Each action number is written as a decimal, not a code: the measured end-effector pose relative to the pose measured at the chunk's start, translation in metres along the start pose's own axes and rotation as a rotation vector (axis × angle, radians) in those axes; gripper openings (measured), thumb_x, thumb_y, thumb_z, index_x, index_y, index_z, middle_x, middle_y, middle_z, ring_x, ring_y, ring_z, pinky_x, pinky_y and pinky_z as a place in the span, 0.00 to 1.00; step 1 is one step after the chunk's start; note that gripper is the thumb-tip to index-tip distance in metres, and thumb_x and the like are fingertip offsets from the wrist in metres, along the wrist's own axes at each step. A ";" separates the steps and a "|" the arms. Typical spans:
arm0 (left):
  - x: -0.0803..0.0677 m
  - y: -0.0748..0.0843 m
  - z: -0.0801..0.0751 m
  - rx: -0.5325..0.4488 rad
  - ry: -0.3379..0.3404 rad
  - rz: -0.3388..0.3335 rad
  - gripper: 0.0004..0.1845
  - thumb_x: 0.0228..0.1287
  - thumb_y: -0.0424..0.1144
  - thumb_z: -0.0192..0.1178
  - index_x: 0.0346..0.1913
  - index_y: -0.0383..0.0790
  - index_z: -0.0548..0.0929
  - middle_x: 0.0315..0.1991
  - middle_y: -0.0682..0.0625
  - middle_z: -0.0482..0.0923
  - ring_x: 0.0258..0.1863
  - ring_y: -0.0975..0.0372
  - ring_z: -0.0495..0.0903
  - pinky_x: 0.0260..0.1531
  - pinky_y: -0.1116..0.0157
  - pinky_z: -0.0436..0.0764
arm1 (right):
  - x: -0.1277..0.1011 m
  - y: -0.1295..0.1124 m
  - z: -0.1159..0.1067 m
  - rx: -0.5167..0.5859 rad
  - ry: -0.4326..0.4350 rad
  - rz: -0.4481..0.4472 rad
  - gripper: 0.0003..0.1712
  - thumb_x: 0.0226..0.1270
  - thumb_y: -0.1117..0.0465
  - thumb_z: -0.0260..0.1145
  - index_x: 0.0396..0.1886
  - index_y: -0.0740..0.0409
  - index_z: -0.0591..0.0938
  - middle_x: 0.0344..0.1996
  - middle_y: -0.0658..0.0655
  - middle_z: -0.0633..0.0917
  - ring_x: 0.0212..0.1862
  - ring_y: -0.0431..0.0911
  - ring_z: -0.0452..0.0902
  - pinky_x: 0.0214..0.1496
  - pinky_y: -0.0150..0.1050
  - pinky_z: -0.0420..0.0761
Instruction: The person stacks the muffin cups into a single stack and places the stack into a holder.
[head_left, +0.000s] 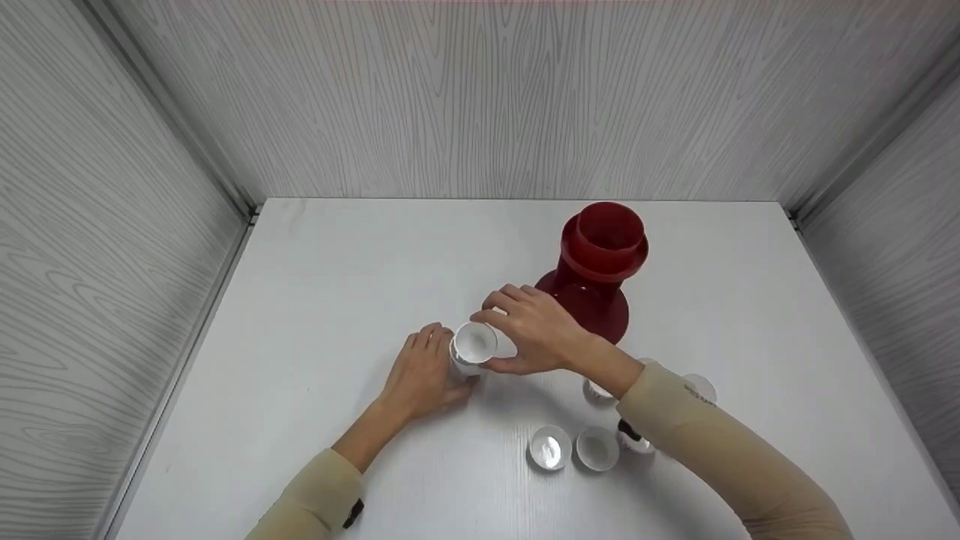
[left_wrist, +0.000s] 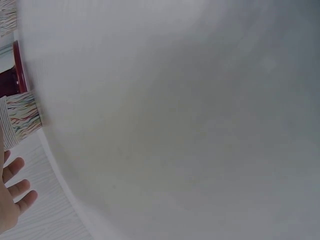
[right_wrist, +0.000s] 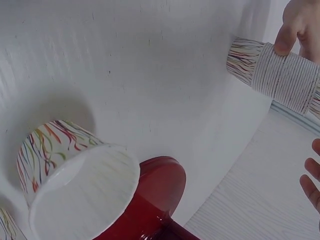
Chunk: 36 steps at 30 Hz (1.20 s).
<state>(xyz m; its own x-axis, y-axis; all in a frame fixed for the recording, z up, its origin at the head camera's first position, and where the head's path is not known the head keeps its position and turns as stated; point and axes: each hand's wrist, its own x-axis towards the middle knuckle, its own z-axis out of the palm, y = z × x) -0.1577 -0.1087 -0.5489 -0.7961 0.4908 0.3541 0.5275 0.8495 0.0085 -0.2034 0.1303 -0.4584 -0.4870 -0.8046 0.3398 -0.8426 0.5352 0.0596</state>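
Between the two hands stands a stack of nested paper cups, white with coloured wavy streaks; its many rims show as close rings. My left hand grips it from the left, thumb on the near side, fingers towards the far side. At the top, my right hand pinches the uppermost cup with thumb and forefinger at its rim. In the left wrist view only the stack's lower part and some fingers show, at the left edge.
A red plastic piece with a wide round base and flanged top stands behind my right hand. Several single cups sit mouth up near my right forearm, among them a cup and its neighbour; the sleeve partly hides others. Grey wood-grain walls enclose the table.
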 end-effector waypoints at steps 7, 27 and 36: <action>0.000 -0.001 0.003 0.018 0.009 0.000 0.45 0.58 0.69 0.69 0.61 0.32 0.76 0.55 0.41 0.82 0.62 0.49 0.80 0.61 0.53 0.82 | 0.002 -0.001 0.004 0.016 -0.027 0.013 0.34 0.60 0.33 0.73 0.59 0.47 0.84 0.51 0.51 0.86 0.53 0.49 0.82 0.53 0.44 0.85; -0.002 -0.001 0.001 -0.012 0.022 0.002 0.46 0.57 0.68 0.70 0.62 0.30 0.76 0.56 0.40 0.83 0.63 0.49 0.80 0.62 0.54 0.81 | 0.005 0.000 0.010 0.002 -0.045 0.014 0.35 0.59 0.28 0.72 0.56 0.46 0.85 0.49 0.51 0.87 0.51 0.49 0.83 0.51 0.44 0.84; -0.001 -0.002 0.002 0.024 0.011 0.002 0.46 0.58 0.69 0.69 0.61 0.30 0.77 0.56 0.41 0.83 0.63 0.50 0.80 0.60 0.54 0.82 | 0.006 -0.001 0.012 0.014 -0.084 0.030 0.37 0.59 0.27 0.71 0.57 0.46 0.85 0.50 0.51 0.87 0.52 0.49 0.83 0.52 0.45 0.85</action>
<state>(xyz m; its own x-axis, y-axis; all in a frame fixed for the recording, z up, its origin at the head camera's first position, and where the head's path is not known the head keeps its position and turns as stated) -0.1583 -0.1103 -0.5513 -0.7915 0.4907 0.3643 0.5219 0.8529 -0.0150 -0.2088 0.1219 -0.4678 -0.5294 -0.8072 0.2611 -0.8301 0.5564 0.0370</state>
